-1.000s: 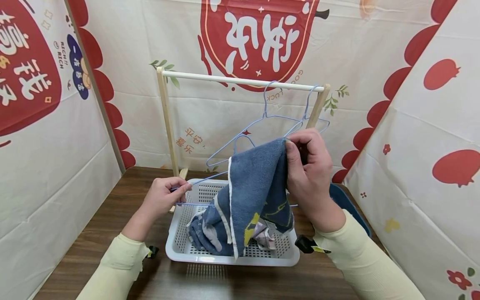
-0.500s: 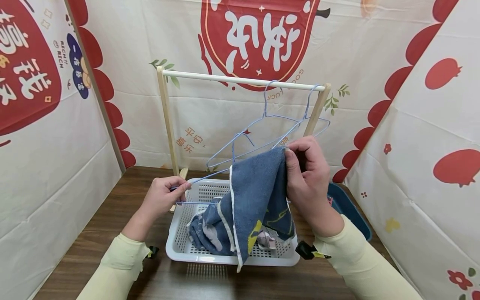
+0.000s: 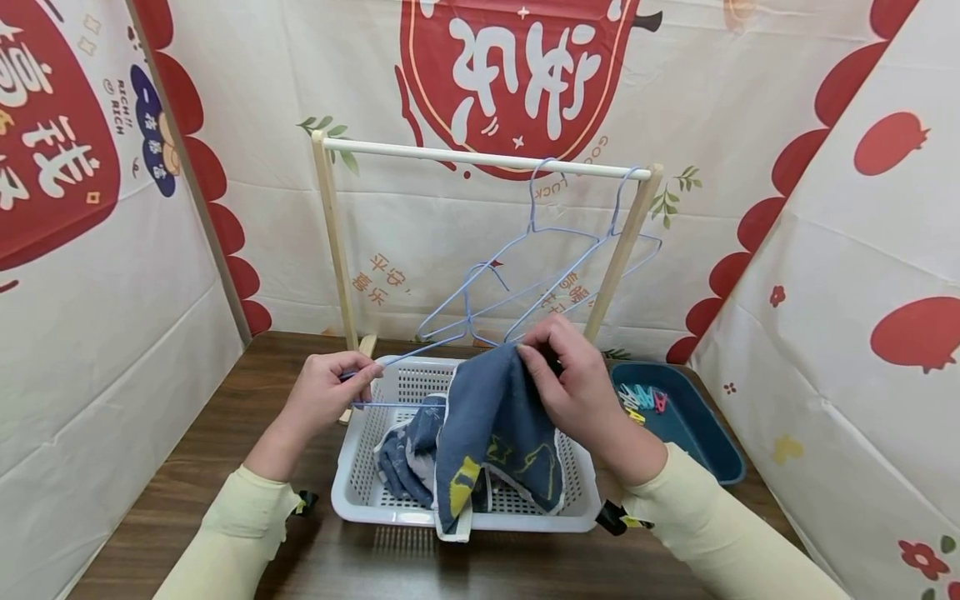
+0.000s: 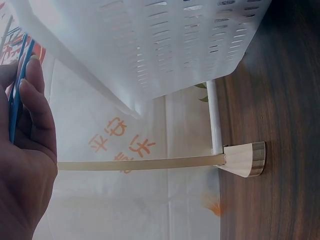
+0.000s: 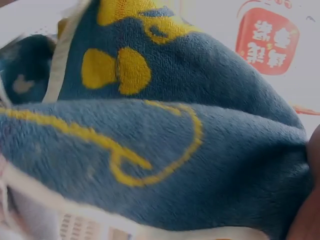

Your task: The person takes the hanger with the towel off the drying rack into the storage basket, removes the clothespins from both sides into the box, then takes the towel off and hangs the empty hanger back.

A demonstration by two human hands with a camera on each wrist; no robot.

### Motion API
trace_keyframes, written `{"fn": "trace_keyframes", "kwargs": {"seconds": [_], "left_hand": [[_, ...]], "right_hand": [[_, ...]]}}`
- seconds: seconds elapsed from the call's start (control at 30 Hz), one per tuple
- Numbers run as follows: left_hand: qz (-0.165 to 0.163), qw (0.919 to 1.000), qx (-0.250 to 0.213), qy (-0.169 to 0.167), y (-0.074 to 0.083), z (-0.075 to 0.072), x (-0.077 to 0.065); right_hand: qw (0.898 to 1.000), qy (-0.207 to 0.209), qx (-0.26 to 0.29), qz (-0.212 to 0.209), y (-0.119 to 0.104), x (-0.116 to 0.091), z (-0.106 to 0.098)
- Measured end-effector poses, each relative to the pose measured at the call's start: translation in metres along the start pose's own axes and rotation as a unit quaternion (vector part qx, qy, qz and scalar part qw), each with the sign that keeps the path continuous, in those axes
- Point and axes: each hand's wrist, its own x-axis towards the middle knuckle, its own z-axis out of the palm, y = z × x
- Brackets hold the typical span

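My left hand [image 3: 330, 390] grips the left end of a blue wire hanger [image 3: 420, 353] above the basket's left side; its hook points up. With thumb and fingertips, my right hand [image 3: 576, 392] pinches the upper edge of a blue towel [image 3: 480, 400] with yellow designs and white trim. The towel drapes across the hanger's right part, hiding it, and its lower corner overlaps the front rim of a white basket [image 3: 532, 522]. More bunched blue cloth [image 3: 405, 467] lies in the basket. The towel [image 5: 225, 160] fills most of the right wrist view.
Behind the basket stands a rack with a white rod [image 3: 420, 155] and wooden posts [image 3: 335, 242]. Two blue hangers [image 3: 558, 231] hang near its right end. At the right, a teal tray [image 3: 712, 433] holds several coloured clothespins [image 3: 642, 396]. Printed cloth walls enclose the table [image 3: 225, 467].
My right hand has moved left and down with the towel, bringing it nearer the hanger's middle. The tray's clothespins have come into view. My left hand has stayed put.
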Motion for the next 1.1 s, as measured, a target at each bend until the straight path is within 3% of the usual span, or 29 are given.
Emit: {"fn": "trace_keyframes", "kwargs": {"seconds": [0.17, 0.3, 0.47, 0.77, 0.97, 1.1], "left_hand": [[0.000, 1.0000, 0.004, 0.003, 0.002, 0.000, 0.000], [0.004, 0.9999, 0.010, 0.002, 0.002, 0.000, 0.000], [0.004, 0.9999, 0.015, 0.001, 0.001, 0.002, -0.001], [0.005, 0.9997, 0.023, 0.000, 0.002, 0.002, 0.000], [0.003, 0.9997, 0.026, 0.000, 0.002, 0.002, 0.001], [0.003, 0.9998, 0.021, -0.001, 0.001, 0.003, 0.001]], "right_hand": [[0.997, -0.080, -0.023, 0.000, 0.008, -0.008, 0.002], [0.986, -0.161, -0.037, 0.008, 0.011, -0.014, 0.004], [0.966, -0.256, -0.038, 0.006, 0.012, -0.020, 0.007], [0.927, -0.369, -0.058, -0.024, 0.011, -0.031, 0.026], [0.892, -0.441, -0.099, 0.002, 0.015, -0.039, 0.040], [0.874, -0.472, -0.115, 0.014, 0.017, -0.041, 0.046]]}}
